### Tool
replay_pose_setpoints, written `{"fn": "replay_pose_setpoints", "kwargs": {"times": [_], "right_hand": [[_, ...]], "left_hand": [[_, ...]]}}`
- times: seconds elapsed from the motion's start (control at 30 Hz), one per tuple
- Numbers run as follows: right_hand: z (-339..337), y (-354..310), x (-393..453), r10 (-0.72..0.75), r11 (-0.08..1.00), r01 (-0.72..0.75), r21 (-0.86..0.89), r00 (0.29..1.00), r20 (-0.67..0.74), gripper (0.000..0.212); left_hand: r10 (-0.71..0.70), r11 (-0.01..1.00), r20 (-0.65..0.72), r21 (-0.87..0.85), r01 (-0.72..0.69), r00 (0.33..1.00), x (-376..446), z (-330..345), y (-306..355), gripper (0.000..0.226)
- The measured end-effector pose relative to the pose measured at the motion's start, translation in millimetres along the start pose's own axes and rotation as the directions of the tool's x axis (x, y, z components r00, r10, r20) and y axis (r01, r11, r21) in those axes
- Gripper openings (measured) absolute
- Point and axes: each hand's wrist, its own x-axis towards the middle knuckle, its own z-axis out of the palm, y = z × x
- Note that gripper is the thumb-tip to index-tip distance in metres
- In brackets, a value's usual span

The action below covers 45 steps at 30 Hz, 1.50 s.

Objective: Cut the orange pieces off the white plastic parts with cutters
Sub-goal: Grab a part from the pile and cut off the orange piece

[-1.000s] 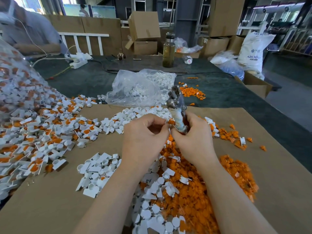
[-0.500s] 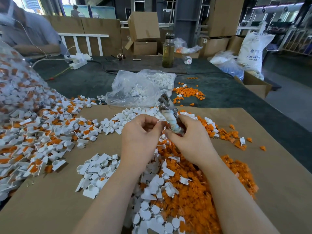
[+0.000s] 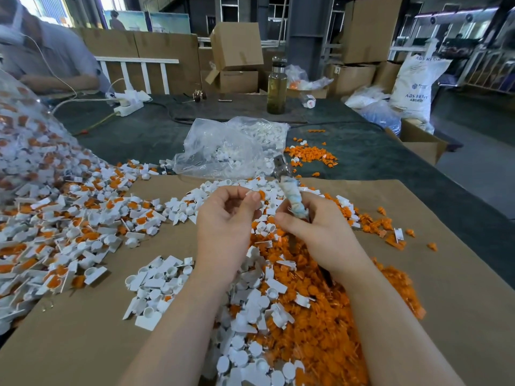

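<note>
Clearly, "ABS RESIN" is printed on the white sack (image 3: 415, 87). An orange piece (image 3: 261, 195) is pinched by the left hand (image 3: 225, 218); the cutters (image 3: 289, 190) are gripped by the right hand (image 3: 320, 229). Since half a second ago, the hands have been drawn apart.

Your left hand (image 3: 225, 218) is raised beside your right hand (image 3: 317, 227), fingers curled, thumb and forefinger pinching a small piece. Your right hand's fingers wrap a handle, both forearms reaching forward.
</note>
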Motion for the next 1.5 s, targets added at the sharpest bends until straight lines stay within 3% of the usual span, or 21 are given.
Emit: {"fn": "replay_pose_setpoints", "kwargs": {"times": [0.2,0.6,0.87,1.13,1.5], "right_hand": [[12,0,3,-0.126,0.987,0.104,-0.122,0.975,-0.185,0.009],[12,2,3,-0.121,0.974,0.079,-0.214,0.973,-0.194,0.011],[-5,2,0,0.014,1.0,-0.014,0.02,0.999,0.033,0.006],[-12,-7,-3,0.108,0.991,-0.079,-0.108,0.948,0.298,0.029],[-5,-4,-3,0.085,0.979,-0.022,-0.202,0.949,0.304,0.01]], "left_hand": [[0.007,0.992,0.02,0.124,-0.009,1.0,-6,7,-1,0.016],[0.068,0.972,0.039,0.225,-0.075,0.997,-6,7,-3,0.015],[0.041,0.996,0.009,0.075,-0.041,0.999,-1,2,-3,0.01],[0.077,0.996,0.0,-0.048,-0.077,0.997,2,-1,-2,0.012],[0.046,0.993,-0.003,-0.107,-0.046,0.999,2,-1,-1,0.012]]}}
